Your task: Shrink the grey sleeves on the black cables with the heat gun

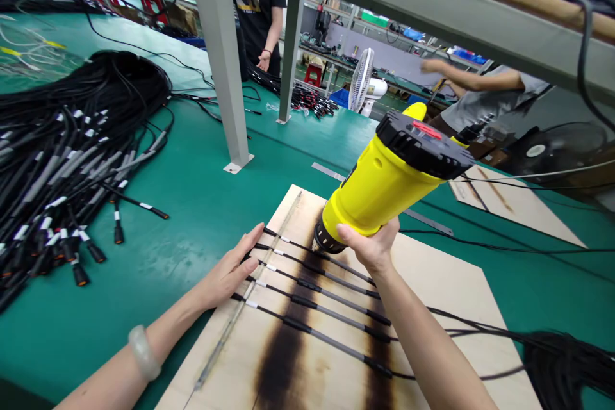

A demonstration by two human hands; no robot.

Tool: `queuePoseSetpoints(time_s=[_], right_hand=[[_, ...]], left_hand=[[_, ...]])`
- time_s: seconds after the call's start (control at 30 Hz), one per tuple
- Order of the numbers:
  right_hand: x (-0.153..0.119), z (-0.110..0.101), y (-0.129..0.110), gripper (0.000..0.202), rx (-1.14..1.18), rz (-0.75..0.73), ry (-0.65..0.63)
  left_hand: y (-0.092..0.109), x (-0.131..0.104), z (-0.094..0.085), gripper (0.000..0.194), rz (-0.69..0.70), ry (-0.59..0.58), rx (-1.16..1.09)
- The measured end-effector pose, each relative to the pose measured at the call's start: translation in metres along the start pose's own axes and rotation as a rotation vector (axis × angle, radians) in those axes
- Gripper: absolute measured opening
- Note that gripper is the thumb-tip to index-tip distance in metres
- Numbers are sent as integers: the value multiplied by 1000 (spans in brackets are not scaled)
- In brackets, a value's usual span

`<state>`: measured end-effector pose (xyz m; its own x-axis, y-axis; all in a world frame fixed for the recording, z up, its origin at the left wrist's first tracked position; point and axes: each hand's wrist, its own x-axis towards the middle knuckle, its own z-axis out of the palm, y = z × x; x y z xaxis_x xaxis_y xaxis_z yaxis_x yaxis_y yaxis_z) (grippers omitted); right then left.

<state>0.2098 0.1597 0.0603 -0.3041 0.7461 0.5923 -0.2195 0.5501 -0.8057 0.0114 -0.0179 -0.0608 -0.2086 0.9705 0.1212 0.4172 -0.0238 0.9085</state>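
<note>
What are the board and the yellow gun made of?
The board looks like pale, unfinished plywood: faint grain, with dark scorch stripes. The yellow gun in the right hand looks like smooth, slightly glossy plastic with a matte black cap.

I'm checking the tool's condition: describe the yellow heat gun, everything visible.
The heat gun has a glossy yellow plastic body, a black ribbed rear cap with a red mark, and a dark metal nozzle. The right hand grips it near the nozzle, tilted nose-down toward the black cables lying across the scorched wooden board. The nozzle tip sits close above the cables; contact is unclear.
</note>
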Motion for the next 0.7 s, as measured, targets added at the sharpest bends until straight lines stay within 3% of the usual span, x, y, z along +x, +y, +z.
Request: queuePoseSetpoints(time_s=[0.37,0.53,0.7], right_hand=[[-2,-3,3,63,-14,23,3],[-11,-17,1,61,-6,20,1],[-24,-32,-2,65,3,38,-40]], left_hand=[[0,0,-1,73,-13,-9,75],[0,1,-1,76,-26,-8,67],[14,3,-2,77,-26,-42,42]])
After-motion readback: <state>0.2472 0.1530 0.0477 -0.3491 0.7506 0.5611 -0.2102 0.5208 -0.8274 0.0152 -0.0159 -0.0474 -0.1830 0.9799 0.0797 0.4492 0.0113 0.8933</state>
